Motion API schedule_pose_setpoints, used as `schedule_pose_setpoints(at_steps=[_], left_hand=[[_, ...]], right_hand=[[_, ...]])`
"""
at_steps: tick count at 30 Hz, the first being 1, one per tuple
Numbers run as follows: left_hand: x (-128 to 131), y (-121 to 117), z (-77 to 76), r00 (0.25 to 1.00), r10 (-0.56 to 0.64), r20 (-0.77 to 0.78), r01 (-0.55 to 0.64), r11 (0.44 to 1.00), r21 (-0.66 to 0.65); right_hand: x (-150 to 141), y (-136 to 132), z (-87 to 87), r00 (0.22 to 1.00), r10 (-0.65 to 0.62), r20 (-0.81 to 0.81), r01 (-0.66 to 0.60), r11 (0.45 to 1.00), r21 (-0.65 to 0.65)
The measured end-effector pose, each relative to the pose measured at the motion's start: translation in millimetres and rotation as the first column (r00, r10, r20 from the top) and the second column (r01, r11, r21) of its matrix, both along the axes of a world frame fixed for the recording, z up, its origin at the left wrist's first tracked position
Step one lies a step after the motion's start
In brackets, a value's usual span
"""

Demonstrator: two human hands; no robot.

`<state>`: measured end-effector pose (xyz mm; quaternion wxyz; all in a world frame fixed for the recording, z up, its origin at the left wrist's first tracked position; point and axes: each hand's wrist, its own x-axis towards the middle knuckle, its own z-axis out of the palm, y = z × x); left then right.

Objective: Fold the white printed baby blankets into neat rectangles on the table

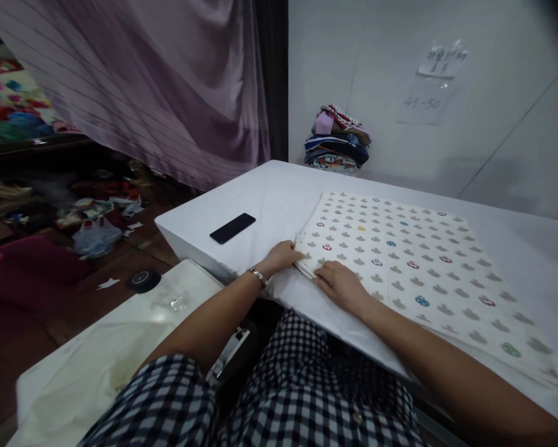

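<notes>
A white cloth (404, 248) with rows of grey mushroom-like shapes and a few coloured ones lies folded flat in layers on the white table. At its near left corner, my left hand (284, 256) has thumb and fingers closed on the layered edge. A bracelet circles that wrist. Just to the right, my right hand (340, 284) rests on top of the cloth by the front edge, its fingers lying slightly bent on the fabric. A black phone (233, 228) lies on the table, left of the cloth and apart from both hands.
The white table (279, 186) reaches a wall with paper notes (421, 102). A pile of folded fabrics (338, 141) stands beyond its far edge. At left are a lower white surface (185, 282), a black roll (143, 280), a hanging curtain (190, 81) and plastic bags (96, 236) on the floor.
</notes>
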<state>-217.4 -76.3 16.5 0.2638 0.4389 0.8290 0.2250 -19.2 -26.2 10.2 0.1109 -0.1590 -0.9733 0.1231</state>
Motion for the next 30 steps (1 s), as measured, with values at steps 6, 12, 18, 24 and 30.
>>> schedule_pose_setpoints(at_steps=[6,12,18,24,30], left_hand=[[10.4,-13.6,5.2,0.87,0.094,0.485,-0.148,0.986,0.074],[22.2,-35.4,7.7,0.796,-0.029,0.604,-0.11,0.976,0.191],[24.2,-36.9,-3.6,0.815,-0.037,0.578,-0.136,0.958,0.253],[23.8,-40.5,-6.7,0.8,-0.063,0.596,-0.145,0.945,0.294],[20.5,-43.2,-9.8,0.767,-0.058,0.639,-0.177,0.938,0.297]], right_hand=[[-12.4,3.6,-2.6,0.999,-0.036,0.005,0.036,0.996,-0.086],[-15.6,7.7,-9.1,0.997,-0.071,-0.017,0.069,0.99,-0.125],[-17.0,6.1,-9.6,0.995,-0.094,-0.031,0.089,0.987,-0.134],[-15.0,3.7,-13.1,0.985,-0.142,-0.097,0.124,0.977,-0.171],[-12.7,1.1,-14.8,0.97,-0.188,-0.155,0.15,0.961,-0.233]])
